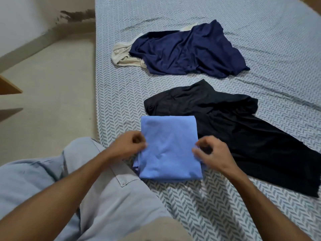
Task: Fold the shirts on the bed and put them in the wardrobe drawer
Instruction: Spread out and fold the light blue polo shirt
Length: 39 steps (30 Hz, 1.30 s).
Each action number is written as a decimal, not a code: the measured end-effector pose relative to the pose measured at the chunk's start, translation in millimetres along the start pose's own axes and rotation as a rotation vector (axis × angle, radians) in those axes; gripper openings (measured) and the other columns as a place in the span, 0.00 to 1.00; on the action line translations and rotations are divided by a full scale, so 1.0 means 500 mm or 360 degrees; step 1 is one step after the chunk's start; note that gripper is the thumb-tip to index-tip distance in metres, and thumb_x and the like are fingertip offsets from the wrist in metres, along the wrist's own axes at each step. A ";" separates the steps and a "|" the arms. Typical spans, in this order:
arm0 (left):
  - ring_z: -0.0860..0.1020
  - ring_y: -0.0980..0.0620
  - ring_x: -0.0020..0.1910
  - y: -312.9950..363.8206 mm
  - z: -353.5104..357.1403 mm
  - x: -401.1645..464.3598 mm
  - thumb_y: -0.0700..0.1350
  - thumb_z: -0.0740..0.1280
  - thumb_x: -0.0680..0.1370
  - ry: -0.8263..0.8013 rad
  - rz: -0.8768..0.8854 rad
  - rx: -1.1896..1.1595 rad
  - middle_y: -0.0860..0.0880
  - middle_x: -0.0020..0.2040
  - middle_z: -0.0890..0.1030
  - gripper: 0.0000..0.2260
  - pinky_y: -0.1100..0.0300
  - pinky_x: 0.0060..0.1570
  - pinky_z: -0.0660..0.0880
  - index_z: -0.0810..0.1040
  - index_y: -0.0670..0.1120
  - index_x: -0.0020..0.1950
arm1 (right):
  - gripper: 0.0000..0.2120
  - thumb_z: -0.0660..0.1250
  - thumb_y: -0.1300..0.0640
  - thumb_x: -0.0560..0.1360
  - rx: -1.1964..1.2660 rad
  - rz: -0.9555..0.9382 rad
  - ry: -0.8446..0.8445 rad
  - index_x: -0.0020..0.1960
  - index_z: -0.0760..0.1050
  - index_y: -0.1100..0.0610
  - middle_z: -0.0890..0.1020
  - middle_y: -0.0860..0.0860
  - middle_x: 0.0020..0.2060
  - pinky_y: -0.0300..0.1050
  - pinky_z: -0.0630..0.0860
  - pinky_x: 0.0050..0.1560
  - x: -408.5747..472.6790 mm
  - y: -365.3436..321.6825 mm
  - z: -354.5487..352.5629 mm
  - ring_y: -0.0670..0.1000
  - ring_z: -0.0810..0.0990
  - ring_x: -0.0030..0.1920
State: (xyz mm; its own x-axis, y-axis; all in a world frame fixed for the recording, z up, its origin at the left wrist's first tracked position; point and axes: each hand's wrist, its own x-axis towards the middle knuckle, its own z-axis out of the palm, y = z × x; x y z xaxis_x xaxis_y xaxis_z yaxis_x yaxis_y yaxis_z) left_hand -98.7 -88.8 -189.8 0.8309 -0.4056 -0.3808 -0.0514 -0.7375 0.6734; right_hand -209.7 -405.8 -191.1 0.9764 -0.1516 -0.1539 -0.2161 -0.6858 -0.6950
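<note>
Two hands pinching folded light-blue shirt (170,148) at bed (225,206) edge: left hand (128,145) on left side, right hand (213,153) on right | step: finishing fold | next: carrying it to drawer; black shirt (243,129), navy shirt (187,51) awaiting folding

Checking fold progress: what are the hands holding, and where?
Both hold the folded light blue shirt: left hand pinches its left edge, right hand its right edge.

Four garments lie on one bed (260,40): one folded light-blue shirt (170,148) at lower centre; one black shirt (243,133) at centre right; one navy shirt (187,53) at upper centre; one cream garment (121,54) showing from under its left edge; two hands, left hand (127,146) and right hand (214,154), at lower centre.
</note>
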 end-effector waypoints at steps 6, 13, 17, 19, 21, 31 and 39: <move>0.73 0.48 0.29 0.041 0.006 0.106 0.55 0.72 0.77 0.0298 -0.0755 -0.1023 0.39 0.35 0.78 0.19 0.56 0.31 0.71 0.81 0.37 0.49 | 0.23 0.73 0.42 0.72 0.0518 0.0733 -0.0067 0.37 0.70 0.60 0.73 0.56 0.34 0.47 0.70 0.39 0.182 -0.040 0.013 0.58 0.71 0.36; 0.69 0.48 0.29 0.029 0.023 0.158 0.43 0.74 0.73 0.0634 -0.0784 -0.0749 0.47 0.28 0.70 0.15 0.54 0.29 0.70 0.70 0.46 0.32 | 0.13 0.72 0.50 0.71 0.0330 0.0807 0.0076 0.39 0.74 0.59 0.77 0.51 0.34 0.46 0.68 0.38 0.224 -0.021 0.055 0.52 0.74 0.37; 0.74 0.50 0.39 0.018 0.040 0.133 0.58 0.74 0.73 0.0525 -0.0392 -0.0138 0.51 0.39 0.75 0.19 0.54 0.35 0.67 0.73 0.44 0.48 | 0.24 0.73 0.38 0.69 -0.0047 0.0667 0.0086 0.53 0.74 0.55 0.80 0.49 0.48 0.51 0.77 0.49 0.176 -0.052 0.063 0.53 0.79 0.48; 0.77 0.49 0.42 0.007 0.035 0.120 0.61 0.77 0.69 0.0309 -0.0364 -0.0122 0.51 0.43 0.78 0.24 0.53 0.37 0.71 0.76 0.45 0.51 | 0.31 0.75 0.35 0.64 -0.0089 0.0694 -0.0014 0.57 0.73 0.53 0.79 0.49 0.52 0.55 0.78 0.54 0.153 -0.061 0.058 0.54 0.79 0.52; 0.82 0.48 0.43 -0.006 0.030 0.111 0.62 0.79 0.64 0.0072 -0.0409 -0.0140 0.49 0.43 0.83 0.24 0.49 0.39 0.78 0.81 0.46 0.48 | 0.30 0.77 0.36 0.62 -0.0081 0.0732 -0.0113 0.55 0.72 0.52 0.80 0.48 0.50 0.57 0.79 0.54 0.135 -0.064 0.059 0.55 0.79 0.52; 0.82 0.55 0.59 -0.021 0.040 0.027 0.44 0.76 0.76 -0.0151 -0.0032 -0.1000 0.54 0.60 0.84 0.21 0.57 0.56 0.80 0.77 0.49 0.68 | 0.24 0.81 0.45 0.56 0.0165 0.0623 -0.0424 0.50 0.82 0.48 0.86 0.43 0.45 0.50 0.83 0.45 0.102 -0.064 0.057 0.47 0.85 0.45; 0.83 0.45 0.59 -0.056 -0.011 -0.014 0.39 0.77 0.73 -0.0107 -0.0069 -0.1193 0.45 0.60 0.84 0.24 0.52 0.55 0.81 0.76 0.42 0.68 | 0.21 0.85 0.64 0.59 0.0502 0.0607 -0.0816 0.50 0.85 0.59 0.88 0.51 0.46 0.54 0.82 0.56 0.129 -0.128 0.062 0.53 0.86 0.51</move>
State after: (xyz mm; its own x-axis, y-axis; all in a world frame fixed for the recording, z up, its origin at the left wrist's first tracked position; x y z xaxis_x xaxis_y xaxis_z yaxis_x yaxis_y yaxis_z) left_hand -100.2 -62.2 -202.5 0.7868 -0.4342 -0.4386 0.3914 -0.1983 0.8986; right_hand -133.1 -349.6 -178.2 0.7263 0.0670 -0.6841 -0.6080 -0.4015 -0.6849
